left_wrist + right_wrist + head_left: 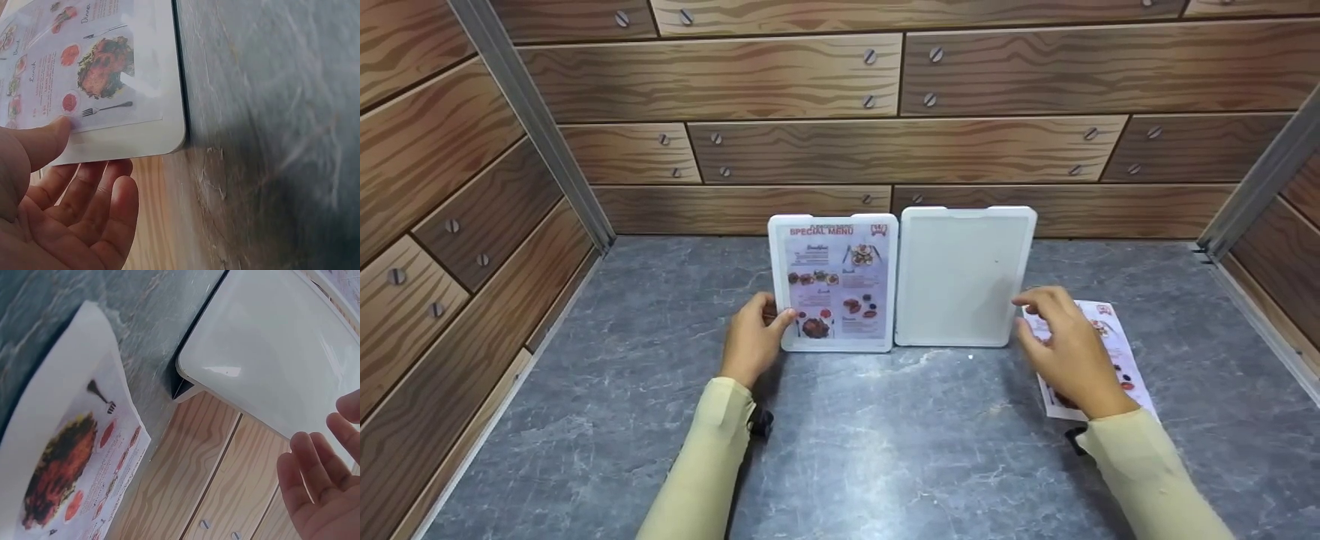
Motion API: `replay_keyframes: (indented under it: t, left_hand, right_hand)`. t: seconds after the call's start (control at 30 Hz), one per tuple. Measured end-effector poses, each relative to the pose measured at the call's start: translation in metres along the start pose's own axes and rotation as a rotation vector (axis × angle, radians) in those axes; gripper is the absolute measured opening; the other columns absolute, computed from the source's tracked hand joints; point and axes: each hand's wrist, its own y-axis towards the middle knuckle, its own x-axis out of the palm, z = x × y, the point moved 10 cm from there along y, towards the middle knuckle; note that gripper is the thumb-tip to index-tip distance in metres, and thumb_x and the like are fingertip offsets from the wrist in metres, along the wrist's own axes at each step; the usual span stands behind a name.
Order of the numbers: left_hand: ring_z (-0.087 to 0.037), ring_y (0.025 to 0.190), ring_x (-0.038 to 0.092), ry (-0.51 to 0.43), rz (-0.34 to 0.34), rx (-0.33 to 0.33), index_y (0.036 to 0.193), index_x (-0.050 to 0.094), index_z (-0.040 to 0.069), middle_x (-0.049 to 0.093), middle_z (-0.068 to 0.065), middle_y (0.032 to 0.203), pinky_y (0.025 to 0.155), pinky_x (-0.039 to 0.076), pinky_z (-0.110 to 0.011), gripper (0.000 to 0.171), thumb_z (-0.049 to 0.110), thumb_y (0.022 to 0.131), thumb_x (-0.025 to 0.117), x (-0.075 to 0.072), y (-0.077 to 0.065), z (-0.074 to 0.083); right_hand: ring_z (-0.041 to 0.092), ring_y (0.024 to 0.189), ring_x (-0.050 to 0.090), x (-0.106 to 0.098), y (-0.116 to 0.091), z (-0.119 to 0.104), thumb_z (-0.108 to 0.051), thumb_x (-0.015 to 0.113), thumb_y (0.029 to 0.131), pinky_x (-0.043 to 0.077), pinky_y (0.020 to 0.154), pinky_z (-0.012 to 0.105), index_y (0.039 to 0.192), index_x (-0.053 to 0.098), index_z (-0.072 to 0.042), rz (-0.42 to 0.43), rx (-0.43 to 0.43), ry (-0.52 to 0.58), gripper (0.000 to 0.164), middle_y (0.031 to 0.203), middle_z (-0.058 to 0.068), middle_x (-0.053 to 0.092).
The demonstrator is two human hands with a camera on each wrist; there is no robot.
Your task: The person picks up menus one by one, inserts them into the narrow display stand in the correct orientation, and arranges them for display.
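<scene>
While the left hand (751, 341) pinches the filled "SPECIAL MENU" stand (840, 285), the right hand (1069, 352) sits by the blank stand (960, 277).
Head view: both white stands upright, side by side on the table (622, 390); loose menu sheet (1114, 337) right, partly hidden behind the right hand. Likely mid-step, one stand filled, other lacking a sheet; next move probably calls for steadying the blank stand, then fetching that sheet. Left wrist: thumb on front face, fingers round the edge. Right wrist: fingers relaxed, gripping nothing, near the blank stand's edge; contact unclear.
</scene>
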Motion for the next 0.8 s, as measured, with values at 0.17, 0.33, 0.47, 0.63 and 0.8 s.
replay_keyframes:
  t: [0.17,0.33,0.47,0.63,0.8]
  left_hand:
    - [-0.027,0.101,0.068,-0.007,0.012,-0.001,0.114,0.067,0.004,0.072,-0.012,0.107,0.091,0.053,-0.045,0.023,0.021,0.099,0.071,-0.005,0.001,-0.002]
    - [-0.029,0.103,0.067,-0.005,0.034,-0.019,0.116,0.067,0.003,0.072,-0.014,0.109,0.093,0.052,-0.046,0.024,0.02,0.099,0.071,-0.013,0.003,-0.008]
    - [-0.029,0.104,0.068,-0.002,0.044,-0.027,0.119,0.066,0.002,0.072,-0.015,0.111,0.093,0.052,-0.046,0.027,0.02,0.1,0.071,-0.019,0.005,-0.012]
    - [-0.031,0.106,0.067,0.001,0.063,-0.021,0.119,0.063,0.001,0.072,-0.017,0.113,0.095,0.052,-0.047,0.027,0.018,0.099,0.07,-0.027,0.007,-0.016]
    - [-0.033,0.11,0.066,0.005,0.068,-0.041,0.121,0.061,0.0,0.07,-0.019,0.116,0.098,0.05,-0.047,0.028,0.017,0.1,0.069,-0.035,0.008,-0.021]
  right_hand:
    - [0.029,0.103,0.066,0.002,0.0,0.002,0.004,0.068,0.092,0.05,0.081,0.034,0.117,0.069,-0.005,-0.011,0.003,-0.009,0.026,0.117,0.009,0.063]
    - [0.027,0.102,0.065,0.003,-0.001,0.003,0.003,0.068,0.092,0.052,0.08,0.042,0.116,0.069,-0.005,-0.016,0.006,-0.014,0.025,0.115,0.009,0.063]
    - [0.025,0.1,0.065,0.002,-0.001,0.003,0.003,0.068,0.092,0.05,0.078,0.038,0.115,0.07,-0.006,-0.005,-0.003,-0.021,0.024,0.114,0.007,0.064]
    - [0.025,0.098,0.067,0.0,0.0,0.001,0.004,0.07,0.091,0.048,0.078,0.03,0.113,0.071,-0.005,0.013,-0.023,-0.021,0.024,0.113,0.008,0.065]
    - [0.027,0.098,0.066,0.0,0.0,0.002,0.005,0.069,0.091,0.049,0.079,0.033,0.113,0.071,-0.005,0.005,-0.019,-0.019,0.024,0.113,0.008,0.065]
